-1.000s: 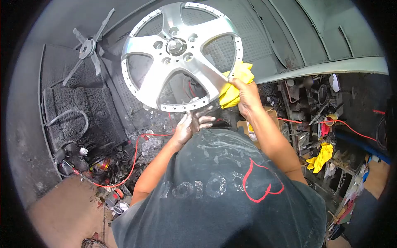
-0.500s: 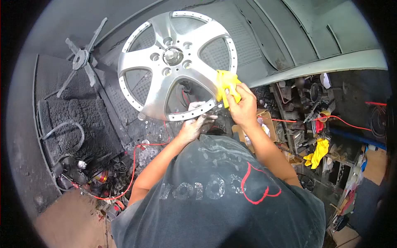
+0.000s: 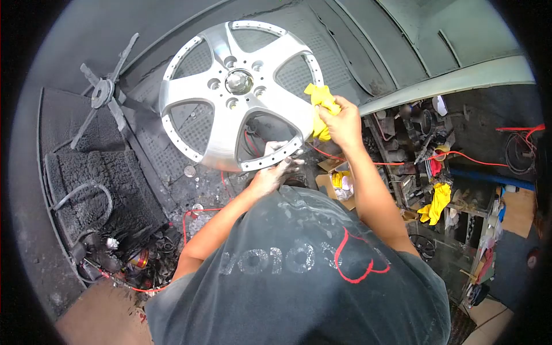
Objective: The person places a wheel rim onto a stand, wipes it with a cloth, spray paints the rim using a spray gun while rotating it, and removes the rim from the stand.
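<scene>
1. Wheel (image 3: pixel 244 99): one, silver, five-spoked, face turned toward you, ahead of your shirt (image 3: pixel 299 282). Round, so no single long axis. Cannot tell what, besides your hand, bears it.
2. Right hand (image 3: pixel 345 123): beside the wheel's right edge, near side. Fingers bunched, pinching the cloth.
3. Cloth (image 3: pixel 322 112): one, yellow, crumpled, at the wheel's right edge, seemingly against a spoke's end; longer way roughly along that edge. The wheel lies leftward of your right fingers, cloth between; this hand is the nearer to that spoke end.
4. Left hand (image 3: pixel 268 179): at the wheel's near edge. Fingers closed about it, part showing through the opening, the rest curled outside. It takes up that stretch of edge; nothing shows between cloth and wheel.
5. Carton (image 3: pixel 329 185): open, below the wheel's near right side.
6. Hose (image 3: pixel 391 164): red, a length right of the wheel.
7. Second cloth (image 3: pixel 437 202): yellow, well right of the wheel.
8. Bracket (image 3: pixel 102 94): four-armed, left of the wheel.
</scene>
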Demonstrator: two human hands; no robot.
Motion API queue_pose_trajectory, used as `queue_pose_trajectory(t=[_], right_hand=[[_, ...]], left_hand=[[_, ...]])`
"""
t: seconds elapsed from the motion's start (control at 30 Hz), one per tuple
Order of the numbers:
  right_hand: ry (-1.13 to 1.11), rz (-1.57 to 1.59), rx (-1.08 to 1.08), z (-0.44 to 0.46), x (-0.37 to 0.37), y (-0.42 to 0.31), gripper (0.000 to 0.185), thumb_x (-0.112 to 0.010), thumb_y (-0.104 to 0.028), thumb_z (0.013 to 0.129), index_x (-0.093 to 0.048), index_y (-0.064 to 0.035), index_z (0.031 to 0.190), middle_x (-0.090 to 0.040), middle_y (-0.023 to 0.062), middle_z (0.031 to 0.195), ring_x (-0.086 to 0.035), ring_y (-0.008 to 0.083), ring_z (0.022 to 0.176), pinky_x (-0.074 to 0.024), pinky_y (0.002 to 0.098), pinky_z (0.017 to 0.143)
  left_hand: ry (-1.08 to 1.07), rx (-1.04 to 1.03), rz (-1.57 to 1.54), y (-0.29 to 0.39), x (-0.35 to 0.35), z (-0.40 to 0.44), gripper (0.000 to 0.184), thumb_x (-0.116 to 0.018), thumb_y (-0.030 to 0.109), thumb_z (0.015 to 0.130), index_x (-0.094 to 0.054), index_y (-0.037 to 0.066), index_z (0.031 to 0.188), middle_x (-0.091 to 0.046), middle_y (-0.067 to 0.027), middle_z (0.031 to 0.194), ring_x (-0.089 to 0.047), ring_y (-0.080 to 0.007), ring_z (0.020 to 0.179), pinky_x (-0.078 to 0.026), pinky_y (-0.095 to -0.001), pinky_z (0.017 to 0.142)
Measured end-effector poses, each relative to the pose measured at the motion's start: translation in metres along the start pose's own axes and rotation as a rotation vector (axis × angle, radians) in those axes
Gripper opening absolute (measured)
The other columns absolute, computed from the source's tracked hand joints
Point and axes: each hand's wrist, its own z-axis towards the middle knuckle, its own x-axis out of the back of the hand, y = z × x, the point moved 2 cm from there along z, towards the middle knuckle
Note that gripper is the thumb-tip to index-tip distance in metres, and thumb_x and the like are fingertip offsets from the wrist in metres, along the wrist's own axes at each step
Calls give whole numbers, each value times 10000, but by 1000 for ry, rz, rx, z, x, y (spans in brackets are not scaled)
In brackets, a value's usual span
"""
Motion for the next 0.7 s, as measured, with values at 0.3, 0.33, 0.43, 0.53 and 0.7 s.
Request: queue_pose_trajectory(t=[0.3, 0.33, 0.43, 0.53, 0.7], right_hand=[[-73, -118, -10, 8, 9, -11, 260, -761, -105, 781, -711, 28, 999, -740, 120, 926, -698, 149, 849, -542, 305, 764], [-78, -122, 0, 6, 8, -16, 260, -761, -105, 781, -711, 28, 999, -740, 120, 926, -698, 149, 849, -542, 305, 764], [-104, -106, 56, -10, 7, -19, 254, -733, -84, 796, -708, 35, 1019, -744, 98, 900, -689, 129, 806, -545, 298, 739], [-125, -43, -43, -2, 7, -17, 212, -719, -60, 804, -706, 35, 993, -741, 86, 909, -680, 111, 796, -542, 283, 735], [-149, 5, -31, -10, 6, -20, 185, -717, -49, 817, -695, 49, 972, -731, 78, 882, -666, 100, 779, -539, 277, 712]], left_hand=[[22, -43, 104, 2, 1, -1, 324, -541, 172, 1026, -355, 83, 1275, -586, -134, 1268, -648, -220, 1086, -567, -342, 866], [24, -54, 101, 2, 3, 0, 324, -541, 172, 1026, -355, 83, 1275, -586, -134, 1268, -648, -220, 1086, -567, -342, 866], [12, -109, 22, -2, 4, -2, 311, -551, 151, 1019, -365, 69, 1255, -590, -133, 1248, -644, -216, 1104, -570, -349, 871], [31, -79, 100, 2, 4, -3, 306, -548, 152, 1021, -368, 68, 1254, -599, -130, 1235, -647, -214, 1102, -569, -350, 876], [47, -104, 77, 1, 2, -2, 324, -569, 163, 1013, -373, 66, 1253, -615, -117, 1208, -649, -203, 1089, -564, -348, 882]])
